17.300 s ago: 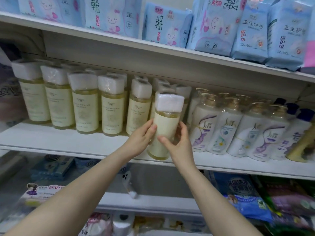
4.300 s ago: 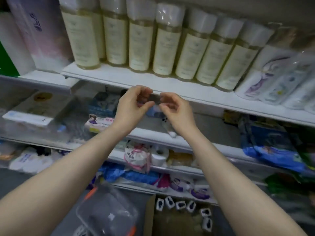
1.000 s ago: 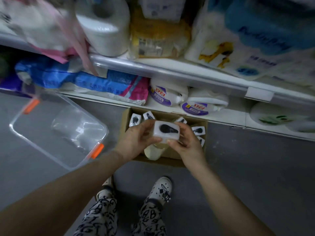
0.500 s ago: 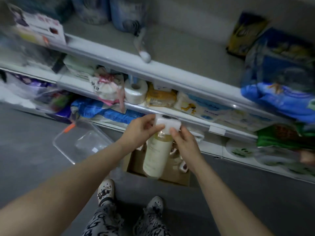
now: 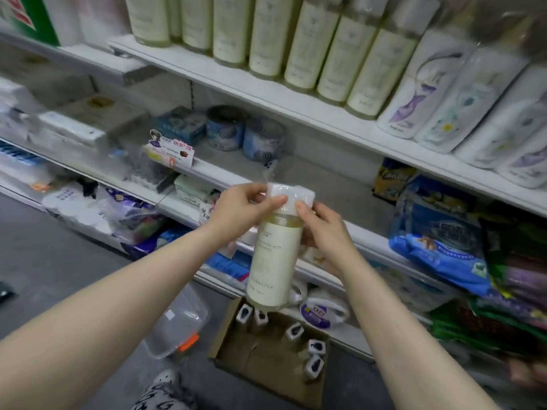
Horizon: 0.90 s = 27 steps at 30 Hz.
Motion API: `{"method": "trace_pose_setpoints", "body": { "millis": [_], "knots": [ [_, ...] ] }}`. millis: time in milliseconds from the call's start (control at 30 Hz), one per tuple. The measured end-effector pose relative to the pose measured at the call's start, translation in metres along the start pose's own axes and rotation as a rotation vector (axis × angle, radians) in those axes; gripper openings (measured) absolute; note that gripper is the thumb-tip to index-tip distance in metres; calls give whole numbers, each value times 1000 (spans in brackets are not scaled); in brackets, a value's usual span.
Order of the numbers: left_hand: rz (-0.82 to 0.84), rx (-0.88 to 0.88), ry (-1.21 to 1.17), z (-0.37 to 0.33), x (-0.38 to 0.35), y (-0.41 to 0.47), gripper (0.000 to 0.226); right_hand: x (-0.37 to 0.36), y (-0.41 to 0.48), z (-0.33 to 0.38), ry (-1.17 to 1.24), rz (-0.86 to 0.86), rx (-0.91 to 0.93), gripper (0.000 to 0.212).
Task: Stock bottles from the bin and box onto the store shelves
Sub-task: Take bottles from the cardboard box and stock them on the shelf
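Observation:
I hold a tall pale-yellow bottle [image 5: 275, 255] with a white wrapped cap upright at chest height, in front of the middle shelves. My left hand [image 5: 241, 207] pinches the cap from the left. My right hand [image 5: 322, 229] grips the bottle's neck and shoulder from the right. Below it on the floor stands an open cardboard box [image 5: 266, 365] with several more capped bottles along its right side. A clear plastic bin [image 5: 177, 324] with orange latches lies left of the box. Matching yellow bottles [image 5: 299, 39] line the upper shelf [image 5: 266, 93].
White pump bottles [image 5: 461, 93] stand to the right of the yellow row. The shelf below holds blue tins [image 5: 236, 131] and small boxes; blue and green bags [image 5: 444, 247] fill the right side. Grey floor lies at left. My patterned trousers and a shoe show at the bottom edge.
Both hands have lifted the bottle out of the box and raised it from floor level to the middle shelves. My view has tilted up from the floor toward the upper shelf.

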State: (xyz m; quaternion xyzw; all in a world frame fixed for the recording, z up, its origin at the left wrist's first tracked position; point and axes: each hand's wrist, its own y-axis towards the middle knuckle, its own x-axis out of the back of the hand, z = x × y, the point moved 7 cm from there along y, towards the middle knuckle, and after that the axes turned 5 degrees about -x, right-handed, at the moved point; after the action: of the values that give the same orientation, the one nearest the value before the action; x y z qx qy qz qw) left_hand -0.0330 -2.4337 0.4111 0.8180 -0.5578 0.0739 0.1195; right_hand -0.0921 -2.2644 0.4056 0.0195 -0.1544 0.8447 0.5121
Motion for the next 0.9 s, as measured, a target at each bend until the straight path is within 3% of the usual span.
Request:
{"method": "trace_pose_setpoints", "body": {
  "millis": [267,433,733,900],
  "knots": [
    [-34,-102,1,-55,64,24,44,-32,6,83,-41,24,111,34],
    [-18,-177,-4,-80,113,50,62,-62,22,133,-17,18,167,32],
    [-28,-266,-85,-108,211,112,33,-125,76,214,75,-61,244,33],
    [67,-348,-40,-132,256,142,25,-155,103,267,85,-78,311,34]
  ]
}}
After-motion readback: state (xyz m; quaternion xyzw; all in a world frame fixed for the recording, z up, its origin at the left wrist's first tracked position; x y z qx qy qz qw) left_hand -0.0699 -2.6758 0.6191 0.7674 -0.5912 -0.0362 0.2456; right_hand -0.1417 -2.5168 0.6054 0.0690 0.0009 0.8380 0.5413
